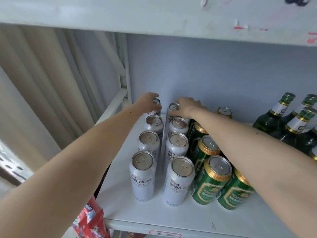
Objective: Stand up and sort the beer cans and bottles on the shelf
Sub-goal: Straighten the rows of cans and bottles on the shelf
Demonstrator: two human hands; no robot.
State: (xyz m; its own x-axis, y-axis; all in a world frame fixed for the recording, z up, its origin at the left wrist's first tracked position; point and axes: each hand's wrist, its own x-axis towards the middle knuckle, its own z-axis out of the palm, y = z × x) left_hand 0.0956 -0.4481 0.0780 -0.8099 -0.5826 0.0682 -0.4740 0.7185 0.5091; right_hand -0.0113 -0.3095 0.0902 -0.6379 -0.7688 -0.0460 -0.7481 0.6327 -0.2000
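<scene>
Reaching deep into the white shelf, both arms stretch over two neat rows of white cans, each printed with Chinese characters and the English words "CRAFT WHEAT" partly readable on the front pair. The left hand curls its fingers over the top of the rearmost can in the left row, gripping it by the rim. The right hand grips the rearmost can in the right row, fingers bent around its top. Just beside the white rows stand green cans with gold rims and a gold-framed emblem; their Chinese lettering is too small to read. Farther right, green glass bottles with white-and-gold neck labels cluster against the back wall. A red snack packet peeks out below the shelf edge.
</scene>
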